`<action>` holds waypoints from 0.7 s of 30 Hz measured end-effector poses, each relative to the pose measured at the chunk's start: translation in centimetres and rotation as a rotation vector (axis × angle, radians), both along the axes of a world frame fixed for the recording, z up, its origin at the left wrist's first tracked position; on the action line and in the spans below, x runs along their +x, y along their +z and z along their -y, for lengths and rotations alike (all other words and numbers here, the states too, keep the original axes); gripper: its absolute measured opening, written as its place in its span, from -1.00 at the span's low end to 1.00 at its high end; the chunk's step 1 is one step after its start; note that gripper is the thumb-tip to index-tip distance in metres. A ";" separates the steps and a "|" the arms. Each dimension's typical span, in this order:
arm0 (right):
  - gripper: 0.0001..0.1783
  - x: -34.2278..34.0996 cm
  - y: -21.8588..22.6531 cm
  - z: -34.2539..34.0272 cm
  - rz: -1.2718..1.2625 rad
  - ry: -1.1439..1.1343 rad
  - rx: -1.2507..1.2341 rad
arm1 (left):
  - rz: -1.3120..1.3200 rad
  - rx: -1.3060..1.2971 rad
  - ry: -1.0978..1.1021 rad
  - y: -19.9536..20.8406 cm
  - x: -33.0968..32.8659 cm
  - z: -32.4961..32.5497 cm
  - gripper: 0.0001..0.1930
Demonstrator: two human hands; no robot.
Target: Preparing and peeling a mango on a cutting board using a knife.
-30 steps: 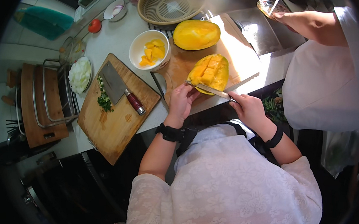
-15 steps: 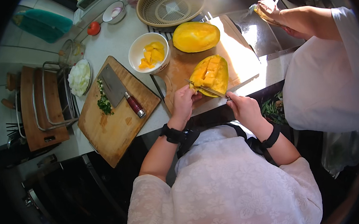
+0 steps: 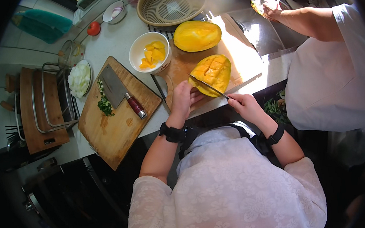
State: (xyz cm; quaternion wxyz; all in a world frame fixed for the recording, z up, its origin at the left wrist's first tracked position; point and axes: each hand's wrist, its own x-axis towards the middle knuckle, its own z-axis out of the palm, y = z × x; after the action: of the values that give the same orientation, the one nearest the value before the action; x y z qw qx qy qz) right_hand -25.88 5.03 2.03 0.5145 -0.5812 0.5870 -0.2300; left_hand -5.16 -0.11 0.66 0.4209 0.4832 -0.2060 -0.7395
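A scored mango half (image 3: pixel 214 67), cut side up, lies near the front of the wooden chopping board (image 3: pixel 179 67). My left hand (image 3: pixel 184 100) grips its lower left edge, thumb at the rim and fingers partly under the fruit. In my right hand (image 3: pixel 246 107) is the handle of a thin knife (image 3: pixel 210 87), whose blade slants across the lower left of the flesh. A second mango half (image 3: pixel 197 36), uncut on its face, rests farther back on that board. Beside it a white bowl (image 3: pixel 134 60) holds several mango chunks (image 3: pixel 155 53).
On the left, another chopping board (image 3: pixel 127 139) bears a cleaver (image 3: pixel 115 87) and chopped greens (image 3: pixel 105 106). A plate of pale chopped vegetable (image 3: pixel 79 79), a tomato (image 3: pixel 94 28) and a colander (image 3: pixel 171 6) stand around. Over the sink (image 3: pixel 265 30), another person's hand (image 3: pixel 273 11) holds something shell-like.
The knife blade has shifted slightly at the mango's lower left, and my left fingers have moved down along the edge. The other person's hand has turned its item, showing a pale inside.
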 end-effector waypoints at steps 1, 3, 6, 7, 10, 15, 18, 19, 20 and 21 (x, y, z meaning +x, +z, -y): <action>-0.74 0.1 0.0 0.0 -0.009 0.012 -0.017 | 0.005 0.028 -0.032 0.2 0.1 0.2 -0.81; -0.74 0.3 0.3 0.1 -0.016 0.028 -0.035 | 0.013 0.055 -0.058 0.0 0.2 0.4 -0.77; -0.72 0.3 0.8 0.1 -0.048 0.016 -0.004 | 0.085 -0.011 -0.138 -1.0 0.2 0.7 -0.77; -0.72 0.2 0.4 -0.1 -0.080 0.029 -0.083 | 0.116 0.002 -0.149 -1.1 0.0 0.8 -0.76; -0.74 0.2 0.5 -0.2 -0.161 0.050 -0.185 | 0.134 0.065 -0.153 -1.2 -0.3 1.3 -0.76; -0.80 0.4 1.6 -0.2 -0.295 0.102 -0.288 | 0.135 0.138 -0.133 -0.8 -0.4 1.4 -0.75; -0.81 0.2 2.2 -0.4 -0.412 0.131 -0.387 | 0.072 0.096 -0.030 -1.0 -0.3 1.0 -0.75; -0.79 0.2 2.6 -0.5 -0.486 0.143 -0.390 | 0.027 0.090 -0.025 -1.1 0.0 0.9 -0.76; -0.75 0.1 2.9 -0.6 -0.559 0.155 -0.393 | -0.019 0.084 -0.020 -1.3 0.3 0.9 -0.77; -0.75 0.0 2.9 -0.7 -0.560 0.154 -0.391 | -0.020 0.086 -0.022 -1.3 0.4 0.9 -0.77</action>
State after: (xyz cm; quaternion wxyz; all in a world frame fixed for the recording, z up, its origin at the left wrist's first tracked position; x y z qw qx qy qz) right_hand -25.83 5.69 4.88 0.2281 -0.7520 0.6045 -0.1301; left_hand -4.73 -1.01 -0.68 0.3938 0.4912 -0.1752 -0.7570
